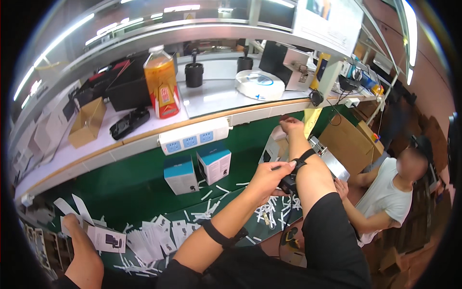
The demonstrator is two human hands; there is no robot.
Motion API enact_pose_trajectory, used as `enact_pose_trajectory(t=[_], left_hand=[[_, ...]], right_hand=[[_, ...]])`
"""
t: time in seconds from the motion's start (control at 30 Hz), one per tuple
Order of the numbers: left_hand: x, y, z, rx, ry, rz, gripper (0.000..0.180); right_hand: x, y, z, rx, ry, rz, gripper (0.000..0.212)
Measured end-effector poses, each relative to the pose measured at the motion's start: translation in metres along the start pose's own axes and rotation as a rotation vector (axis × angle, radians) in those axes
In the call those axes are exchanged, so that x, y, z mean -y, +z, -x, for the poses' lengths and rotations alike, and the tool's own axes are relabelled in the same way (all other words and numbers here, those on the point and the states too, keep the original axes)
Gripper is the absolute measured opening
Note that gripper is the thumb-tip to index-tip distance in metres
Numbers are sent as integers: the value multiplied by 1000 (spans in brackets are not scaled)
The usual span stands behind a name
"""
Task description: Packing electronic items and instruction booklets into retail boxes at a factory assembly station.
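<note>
My left hand [272, 180] is closed on a small black device [288, 184] strapped to my right forearm, its thumb pressing near the black strap [304, 157]. My right hand [292, 126] reaches forward with its fingers curled in, and I make out nothing in them. It hovers by an open carton [275, 147] and a yellow sheet [312, 120]. Another black strap [217, 234] circles my left forearm. Below my arms, many small white strips [272, 212] lie scattered on the green bench [192, 212]. Printed leaflets [147, 241] are heaped to the left.
Two blue-and-white boxes [180, 176] stand behind a power strip [192, 137]. The shelf holds an orange drink bottle [161, 82], a white tape roll [260, 85] and black cylinders [194, 74]. At left, another person's arm [79, 241] reaches to a white box [108, 239]. A co-worker [385, 202] sits at right.
</note>
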State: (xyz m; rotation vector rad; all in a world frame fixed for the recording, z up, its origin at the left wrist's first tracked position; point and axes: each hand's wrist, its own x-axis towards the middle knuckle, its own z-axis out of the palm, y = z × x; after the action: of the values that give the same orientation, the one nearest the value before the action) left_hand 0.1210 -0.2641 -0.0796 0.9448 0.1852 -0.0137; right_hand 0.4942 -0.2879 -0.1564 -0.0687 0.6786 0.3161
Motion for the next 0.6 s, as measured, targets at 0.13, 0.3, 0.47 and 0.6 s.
enact_pose_trajectory(t=[0.13,0.3,0.47,0.6], left_hand=[[2,10,3,94,23,-321,32],[31,-28,-10,-57,251,-694,25],[60,-47,-3,-32,-103,-301,24],[100,-84,17,-167,203,-572,33]], right_hand=[[25,-32,-2,121,-651,1405,21],[-99,-141,78,797,-1471,2775,19],[-98,-154,65,999,-1208,2472,20],[-117,-140,99,648,-60,1344,19]])
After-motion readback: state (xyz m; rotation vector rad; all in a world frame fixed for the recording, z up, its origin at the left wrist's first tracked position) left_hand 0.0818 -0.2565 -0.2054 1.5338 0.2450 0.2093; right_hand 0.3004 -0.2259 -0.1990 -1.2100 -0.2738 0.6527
